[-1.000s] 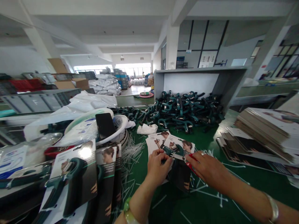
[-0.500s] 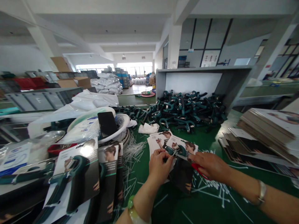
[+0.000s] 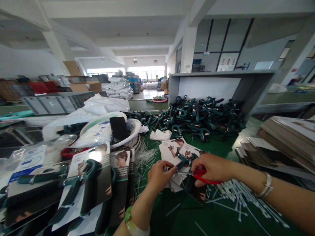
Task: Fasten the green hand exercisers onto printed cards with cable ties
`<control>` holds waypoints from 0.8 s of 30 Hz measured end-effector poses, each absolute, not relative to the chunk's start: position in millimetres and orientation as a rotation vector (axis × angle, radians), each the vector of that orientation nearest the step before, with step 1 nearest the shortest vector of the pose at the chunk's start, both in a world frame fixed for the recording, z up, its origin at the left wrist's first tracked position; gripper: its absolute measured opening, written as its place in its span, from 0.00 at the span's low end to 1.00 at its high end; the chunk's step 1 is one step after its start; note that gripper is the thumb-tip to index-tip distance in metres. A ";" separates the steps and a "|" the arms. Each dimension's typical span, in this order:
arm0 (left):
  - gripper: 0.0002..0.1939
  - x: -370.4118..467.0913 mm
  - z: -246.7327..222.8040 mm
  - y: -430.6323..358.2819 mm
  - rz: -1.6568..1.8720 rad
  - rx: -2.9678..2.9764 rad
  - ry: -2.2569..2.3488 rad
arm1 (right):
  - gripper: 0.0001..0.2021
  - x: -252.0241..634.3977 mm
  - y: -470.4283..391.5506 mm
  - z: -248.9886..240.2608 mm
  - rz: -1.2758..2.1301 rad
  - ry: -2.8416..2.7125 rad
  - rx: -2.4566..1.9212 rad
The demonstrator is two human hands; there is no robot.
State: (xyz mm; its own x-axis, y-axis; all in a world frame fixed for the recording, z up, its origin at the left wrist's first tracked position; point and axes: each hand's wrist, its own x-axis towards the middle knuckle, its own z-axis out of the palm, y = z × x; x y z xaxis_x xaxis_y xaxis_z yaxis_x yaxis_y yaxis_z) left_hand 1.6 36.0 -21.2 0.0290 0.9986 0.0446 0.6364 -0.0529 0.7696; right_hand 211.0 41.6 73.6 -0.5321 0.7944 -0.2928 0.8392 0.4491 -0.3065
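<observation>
My left hand [image 3: 159,175] is closed in a pinch on a thin white zip tie, by a dark green hand grip [image 3: 184,160] that lies on a printed card [image 3: 193,150]. Red-handled cutters [image 3: 206,178] are in my right hand [image 3: 209,167], their tips pointing left at the tie. The card's dark lower part shows beneath the cutters. Under and behind it is a stack of similar cards [image 3: 169,150]. Loose white zip ties [image 3: 241,196] lie right of my hands, and more are to the left.
Dark green grips [image 3: 197,118] are heaped in front of a grey open box [image 3: 258,85]. Stacked cards [image 3: 285,144] stand at right. At left are grips on cards [image 3: 95,183], a phone [image 3: 119,128] on a white basket [image 3: 135,132], and plastic bags.
The view has shifted slightly left. My left hand has drawn left from the grip, and my right hand has brought the red cutters up beside it.
</observation>
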 end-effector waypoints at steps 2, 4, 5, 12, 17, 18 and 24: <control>0.14 1.6 -25.3 39.3 0.851 1.705 1.640 | 0.23 205.7 48.3 74.8 -0.679 2.563 1.444; 0.15 0.4 -28.5 42.8 0.869 1.664 1.603 | 0.23 201.8 54.1 75.8 -0.697 2.535 1.433; 0.15 -0.4 -29.8 44.2 0.881 1.650 1.580 | 0.23 200.5 57.0 76.0 -0.720 2.522 1.421; 0.15 -3.1 -35.8 48.5 0.944 1.609 1.474 | 0.22 199.8 73.5 66.3 -1.050 2.456 1.356; 0.17 -6.2 -35.7 45.7 0.929 1.679 1.487 | 0.19 217.6 64.7 62.4 -1.495 2.334 1.275; 0.16 -6.4 -34.9 44.6 0.919 1.729 1.494 | 0.19 226.3 62.4 62.2 -1.553 2.316 1.303; 0.09 -16.3 -5.0 36.0 1.018 2.063 1.496 | 0.23 308.1 61.5 42.3 -1.184 2.425 2.059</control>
State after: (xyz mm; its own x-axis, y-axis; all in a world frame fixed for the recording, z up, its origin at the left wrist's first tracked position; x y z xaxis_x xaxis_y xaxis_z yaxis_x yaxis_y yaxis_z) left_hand -16.3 36.0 -5.0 0.1646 0.9312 0.3252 0.6440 -0.3511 0.6797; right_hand 308.1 61.5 42.3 -0.2440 0.9401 -0.2380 0.7656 0.0361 -0.6423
